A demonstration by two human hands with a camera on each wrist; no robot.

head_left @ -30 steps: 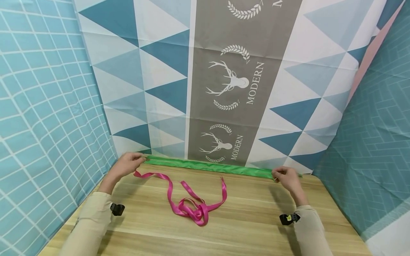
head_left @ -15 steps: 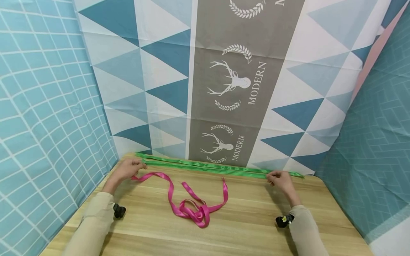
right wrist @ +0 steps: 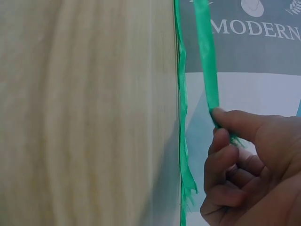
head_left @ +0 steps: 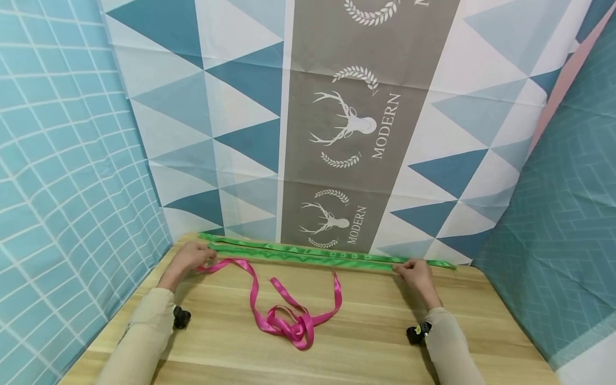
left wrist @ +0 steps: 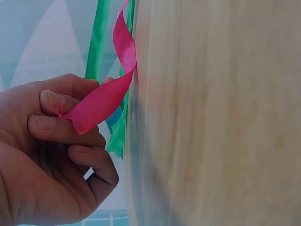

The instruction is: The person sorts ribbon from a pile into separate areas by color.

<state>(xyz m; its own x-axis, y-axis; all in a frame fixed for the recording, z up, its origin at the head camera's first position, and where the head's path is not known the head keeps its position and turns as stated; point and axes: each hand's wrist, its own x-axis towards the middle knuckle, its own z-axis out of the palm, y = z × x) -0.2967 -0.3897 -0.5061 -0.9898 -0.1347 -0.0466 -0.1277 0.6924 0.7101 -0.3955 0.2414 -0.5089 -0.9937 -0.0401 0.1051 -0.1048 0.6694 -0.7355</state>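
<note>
A narrow green ribbon (head_left: 308, 260) is stretched across the far side of the table between both hands. My left hand (head_left: 189, 258) pinches its left end. With thumb and forefinger, my right hand (right wrist: 263, 165) pinches the other end, frayed threads poking out below. Behind it a second green ribbon (head_left: 443, 264) runs along the back edge, its frayed end (right wrist: 188, 186) visible in the right wrist view. One end of a pink ribbon (left wrist: 101, 104) crosses in front of the left fingers in the left wrist view; whether they touch it I cannot tell.
The rest of the pink ribbon (head_left: 293, 327) lies loosely looped on the wooden table (head_left: 250, 363). A patterned cloth (head_left: 250, 160) hangs right behind the table's far edge. Blue tiled sheets (head_left: 72, 160) and a teal sheet (head_left: 568, 224) flank the sides.
The held green ribbon has come toward me, away from the second one, so the two show as separate strips. My right hand has moved left and slightly nearer.
</note>
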